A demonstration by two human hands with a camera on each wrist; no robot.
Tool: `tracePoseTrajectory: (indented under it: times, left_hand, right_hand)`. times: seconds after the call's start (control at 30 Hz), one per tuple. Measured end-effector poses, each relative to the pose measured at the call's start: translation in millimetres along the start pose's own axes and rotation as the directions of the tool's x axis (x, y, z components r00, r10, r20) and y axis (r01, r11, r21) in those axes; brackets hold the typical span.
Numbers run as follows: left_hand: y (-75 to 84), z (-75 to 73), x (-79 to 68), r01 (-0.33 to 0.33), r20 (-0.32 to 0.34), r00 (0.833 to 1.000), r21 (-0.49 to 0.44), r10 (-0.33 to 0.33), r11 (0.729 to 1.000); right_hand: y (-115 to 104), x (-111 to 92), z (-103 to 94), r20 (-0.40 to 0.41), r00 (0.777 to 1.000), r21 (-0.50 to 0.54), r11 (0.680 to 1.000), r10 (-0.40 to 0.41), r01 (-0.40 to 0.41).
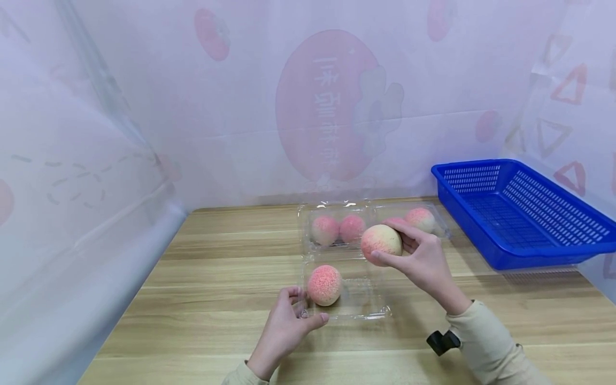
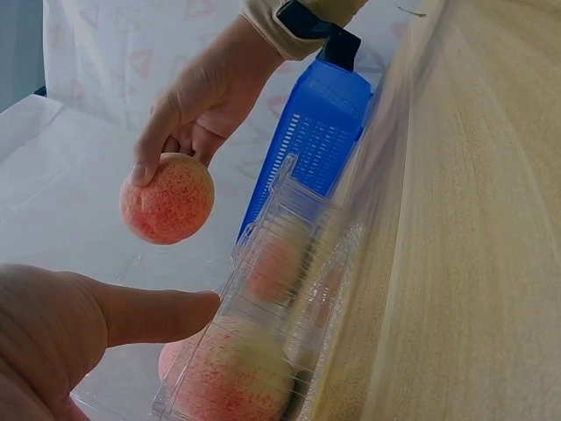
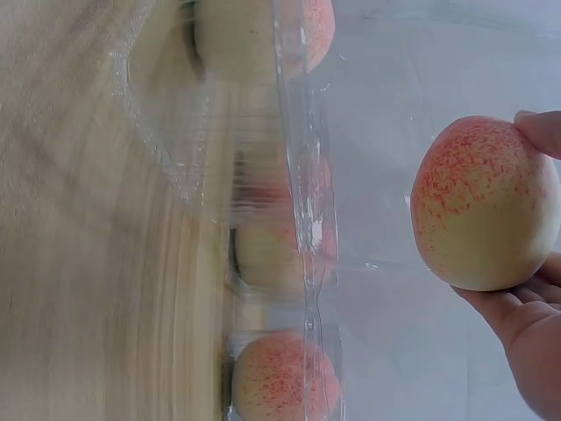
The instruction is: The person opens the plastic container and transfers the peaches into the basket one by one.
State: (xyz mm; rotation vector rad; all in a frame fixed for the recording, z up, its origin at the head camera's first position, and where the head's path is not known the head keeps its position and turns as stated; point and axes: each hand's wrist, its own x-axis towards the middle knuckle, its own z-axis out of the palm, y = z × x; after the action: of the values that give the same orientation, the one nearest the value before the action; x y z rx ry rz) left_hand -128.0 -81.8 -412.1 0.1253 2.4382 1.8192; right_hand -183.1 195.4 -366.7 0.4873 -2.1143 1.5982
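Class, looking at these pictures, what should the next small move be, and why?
Probably lower the held peach into the right side of the near clear box: the right hand has it in the air, the single peach there leaves room beside it, and the left hand is at the box's near left corner.

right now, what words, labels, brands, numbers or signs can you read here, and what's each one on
None can be quoted reliably.
Vertical column of Chinese-looking characters, on the large pink oval printed on the white backdrop sheet: too faint and blurred to read.
No lettering can be made out on the peaches, clear plastic clamshell box or blue plastic basket.
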Motion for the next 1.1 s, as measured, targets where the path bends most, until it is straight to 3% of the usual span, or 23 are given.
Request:
tracePoseTrajectory:
  times: [0.33, 0.67, 1.1]
  left_hand:
    - [0.9, 0.4, -0.2, 0.000, -0.004, 1.000, 0.023, 0.000, 1.000]
    - [2.2, 0.8, -0.1, 0.007, 0.000, 1.000, 0.005, -0.007, 1.000]
    - [0.9, 0.1, -0.6, 0.003, 0.000, 1.000, 0.014, -0.003, 1.000]
  right_hand:
    - [1.6, 5.1, -10.3, -0.020, 1.000, -0.069, 0.998, 0.011, -0.013]
    - [2.4, 10.0, -16.4, -0.045, 0.999, -0.069, 0.998, 0.002, -0.006]
    - [2.1, 16.7, -25.8, -0.051, 0.997, -0.120, 0.992, -0.053, 0.046]
